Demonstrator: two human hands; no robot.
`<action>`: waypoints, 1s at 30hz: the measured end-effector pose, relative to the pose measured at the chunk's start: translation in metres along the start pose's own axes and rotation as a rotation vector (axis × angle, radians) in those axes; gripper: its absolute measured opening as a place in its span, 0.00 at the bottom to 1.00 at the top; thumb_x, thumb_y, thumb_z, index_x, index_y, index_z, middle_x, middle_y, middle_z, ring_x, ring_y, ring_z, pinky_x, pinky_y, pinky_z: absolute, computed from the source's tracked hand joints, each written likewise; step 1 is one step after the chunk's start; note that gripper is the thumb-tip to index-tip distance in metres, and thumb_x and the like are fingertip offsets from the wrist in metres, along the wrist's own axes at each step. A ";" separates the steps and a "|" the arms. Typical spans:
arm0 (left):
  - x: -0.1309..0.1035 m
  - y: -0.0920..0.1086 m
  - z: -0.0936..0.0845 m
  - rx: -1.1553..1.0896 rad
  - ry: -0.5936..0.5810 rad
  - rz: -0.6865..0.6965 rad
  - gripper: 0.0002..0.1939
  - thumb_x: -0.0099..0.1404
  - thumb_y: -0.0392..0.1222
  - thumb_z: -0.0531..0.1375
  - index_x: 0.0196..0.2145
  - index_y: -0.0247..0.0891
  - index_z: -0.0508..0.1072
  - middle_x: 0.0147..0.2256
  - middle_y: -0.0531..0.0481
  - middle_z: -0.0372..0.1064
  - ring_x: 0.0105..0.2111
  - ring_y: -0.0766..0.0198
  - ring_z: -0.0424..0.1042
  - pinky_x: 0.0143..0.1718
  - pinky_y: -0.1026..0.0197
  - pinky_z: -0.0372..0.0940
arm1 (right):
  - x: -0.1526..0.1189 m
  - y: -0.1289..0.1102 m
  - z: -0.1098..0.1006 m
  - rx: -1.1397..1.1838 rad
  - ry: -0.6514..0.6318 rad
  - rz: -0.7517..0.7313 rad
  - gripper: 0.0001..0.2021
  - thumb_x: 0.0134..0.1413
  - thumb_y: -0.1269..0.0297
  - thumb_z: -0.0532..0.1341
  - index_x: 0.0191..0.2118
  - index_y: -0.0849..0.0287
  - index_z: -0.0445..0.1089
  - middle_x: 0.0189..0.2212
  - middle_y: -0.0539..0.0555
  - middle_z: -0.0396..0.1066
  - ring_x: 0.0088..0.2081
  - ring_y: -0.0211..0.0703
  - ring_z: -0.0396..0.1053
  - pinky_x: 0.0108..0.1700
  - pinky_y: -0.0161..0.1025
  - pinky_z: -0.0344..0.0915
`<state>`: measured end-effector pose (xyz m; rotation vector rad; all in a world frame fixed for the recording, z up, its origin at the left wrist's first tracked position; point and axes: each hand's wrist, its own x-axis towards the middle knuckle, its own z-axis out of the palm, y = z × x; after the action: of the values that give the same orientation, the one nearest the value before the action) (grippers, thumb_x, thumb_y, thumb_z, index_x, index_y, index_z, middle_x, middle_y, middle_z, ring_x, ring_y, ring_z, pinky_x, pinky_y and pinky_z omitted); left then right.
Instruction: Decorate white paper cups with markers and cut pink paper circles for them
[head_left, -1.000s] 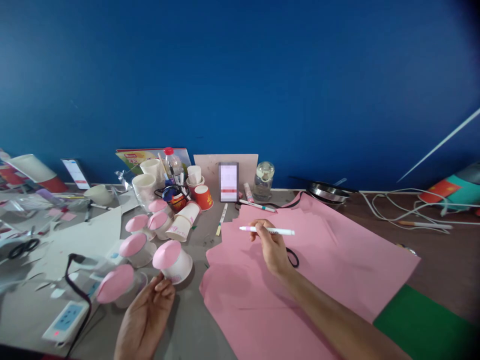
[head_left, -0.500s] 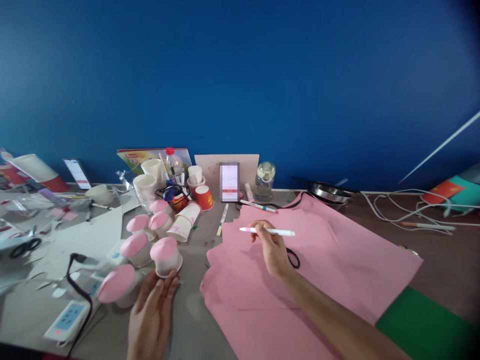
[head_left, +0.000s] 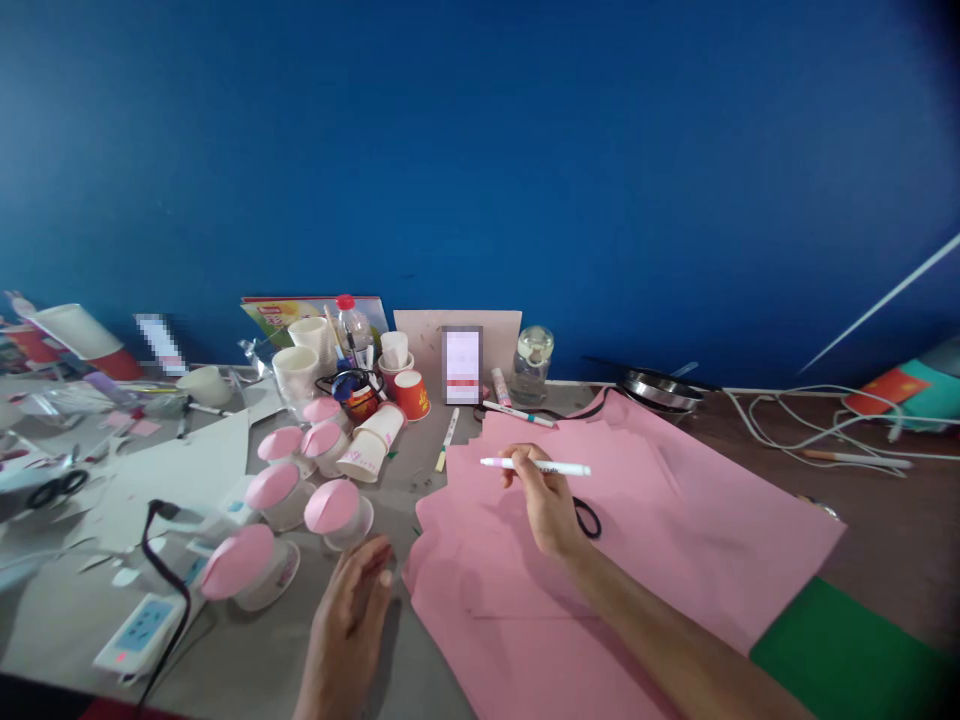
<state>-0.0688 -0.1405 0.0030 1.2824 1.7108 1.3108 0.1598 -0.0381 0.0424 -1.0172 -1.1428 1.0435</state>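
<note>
My right hand grips a white marker pen above the stacked pink paper. The pen lies level, its pale pink tip end pointing left. Low over the grey table, my left hand holds nothing, with the thumb apart from loosely bent fingers. Just beyond its fingertips stands a paper cup with a pink paper top. Several similar pink-topped cups, such as one at the front left, are grouped beside it. Black scissor handles show on the pink paper beside my right wrist.
A phone stands upright at the back, near a glass jar. Paper cups and a red cup crowd the back left. A power strip with a black cord lies front left. White cables sprawl on the right.
My left hand has come away from the nearest pink-topped cup and moved right, towards the pink paper. My right hand keeps the marker pen in nearly the same place.
</note>
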 end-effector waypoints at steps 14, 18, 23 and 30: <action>0.058 0.039 -0.050 0.996 0.079 0.460 0.34 0.63 0.55 0.53 0.61 0.37 0.53 0.62 0.33 0.51 0.59 0.40 0.56 0.53 0.41 0.61 | 0.002 0.000 0.002 -0.013 0.019 -0.005 0.14 0.54 0.51 0.56 0.29 0.58 0.67 0.20 0.49 0.63 0.26 0.40 0.61 0.31 0.37 0.59; 0.073 0.034 -0.047 1.126 0.021 0.451 0.37 0.61 0.55 0.55 0.62 0.35 0.52 0.61 0.32 0.54 0.58 0.40 0.59 0.53 0.43 0.60 | 0.002 0.000 0.001 -0.024 0.013 0.004 0.15 0.55 0.50 0.55 0.30 0.58 0.67 0.20 0.49 0.64 0.26 0.40 0.62 0.31 0.37 0.59; 0.084 0.023 -0.044 1.157 -0.052 0.469 0.31 0.63 0.49 0.54 0.61 0.36 0.55 0.58 0.35 0.61 0.58 0.44 0.61 0.54 0.45 0.59 | 0.002 -0.002 0.000 -0.047 0.005 0.014 0.16 0.55 0.50 0.56 0.30 0.58 0.68 0.21 0.49 0.64 0.27 0.41 0.62 0.31 0.37 0.59; 0.081 0.039 -0.050 1.065 0.044 0.488 0.28 0.65 0.47 0.52 0.60 0.39 0.56 0.54 0.38 0.65 0.54 0.45 0.64 0.53 0.45 0.60 | 0.003 -0.004 0.000 -0.031 0.006 0.018 0.15 0.55 0.50 0.56 0.29 0.57 0.68 0.20 0.49 0.64 0.26 0.41 0.62 0.31 0.37 0.59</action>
<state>-0.1278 -0.0805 0.0625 2.3728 2.3181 0.5750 0.1607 -0.0359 0.0471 -1.0557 -1.1497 1.0393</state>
